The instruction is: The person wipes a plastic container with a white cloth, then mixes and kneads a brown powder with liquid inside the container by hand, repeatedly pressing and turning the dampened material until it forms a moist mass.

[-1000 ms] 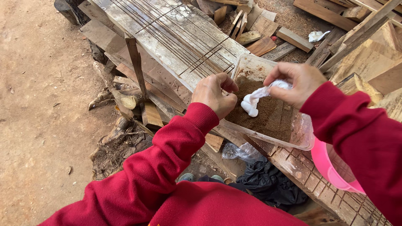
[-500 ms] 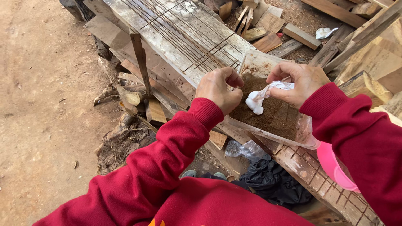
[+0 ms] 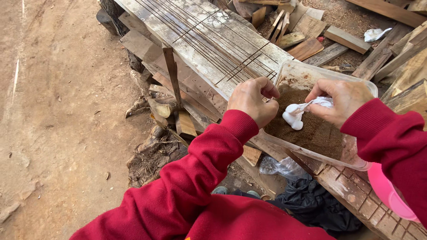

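A small white plastic bag with a bulging bottom (image 3: 294, 116) hangs over brown sawdust in a clear rectangular plastic tub (image 3: 307, 71), pinched at its twisted neck by the right hand (image 3: 340, 101). The left hand (image 3: 251, 100), curled closed, now sits just beside the bag, closer than a second ago. The tub rests on a weathered plank bench strung with thin metal rods (image 3: 200, 40); scrap timber (image 3: 307, 44) crowds the far edge, bare dirt ground (image 3: 53, 111) lies open left.

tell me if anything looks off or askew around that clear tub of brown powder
The clear tub sits askew, its near corner overhanging the plank's edge. Offcuts lie scattered behind it. Nothing looks spilled.
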